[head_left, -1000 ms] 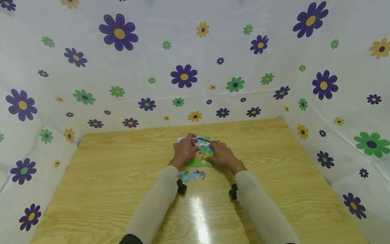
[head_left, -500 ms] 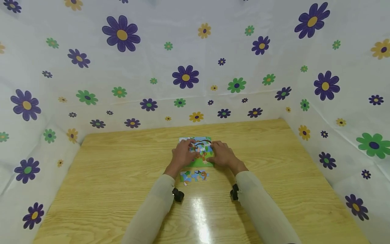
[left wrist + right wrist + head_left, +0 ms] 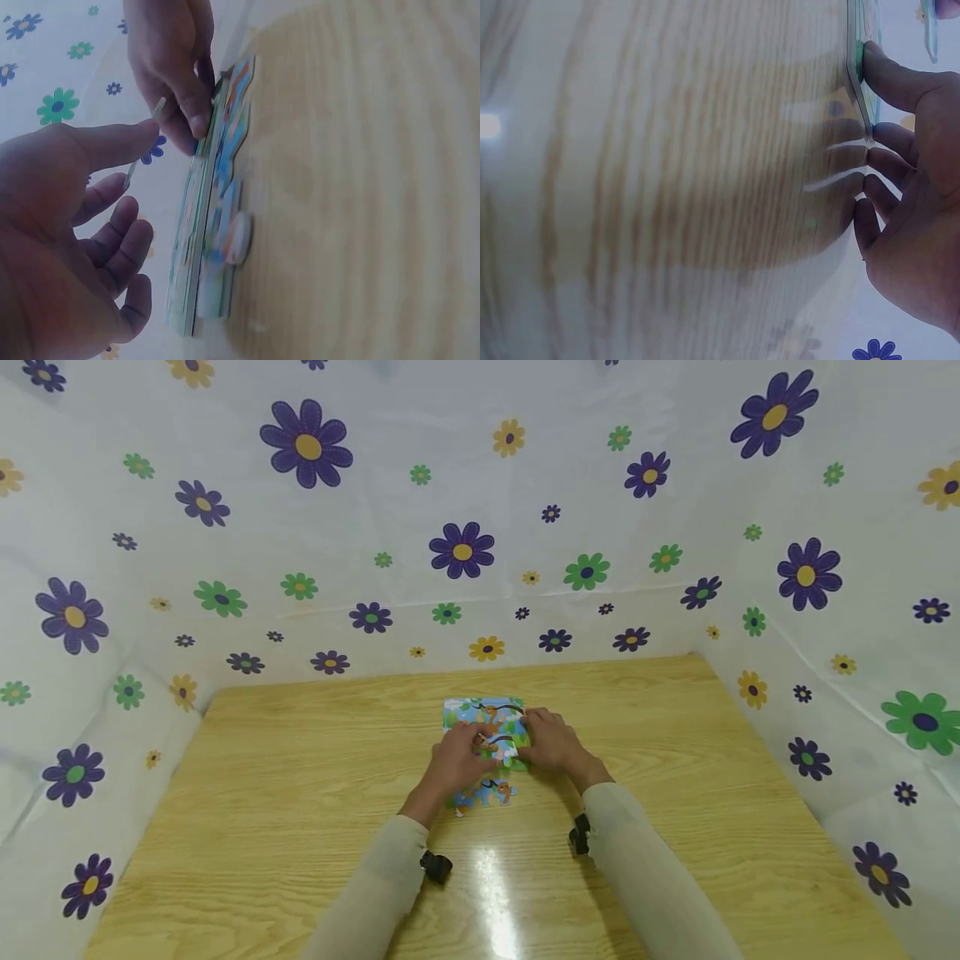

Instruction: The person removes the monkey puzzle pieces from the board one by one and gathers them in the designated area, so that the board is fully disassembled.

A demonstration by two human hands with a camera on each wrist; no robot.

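In the head view a jigsaw board (image 3: 454,712) with a cartoon jungle picture lies flat on the table. My left hand (image 3: 456,762) is over its near left part. A thin jigsaw piece (image 3: 132,172) is pinched between thumb and index finger, raised above the board in the left wrist view, the other fingers loosely bent. My right hand (image 3: 555,745) holds the board's right side. In the right wrist view its thumb presses the board edge (image 3: 853,37), bent fingers at the corner. Loose pieces (image 3: 501,791) lie just before the board, partly hidden by the left hand.
The wooden table (image 3: 300,777) extends on all sides of the board. A white cloth with printed flowers (image 3: 360,527) hangs behind and at both sides. Each wrist carries a small black camera (image 3: 436,866).
My left hand has moved from the board's upper left towards its near edge with the pinched piece, uncovering the upper left picture. My right hand stays at the right side. The view shifts slightly.
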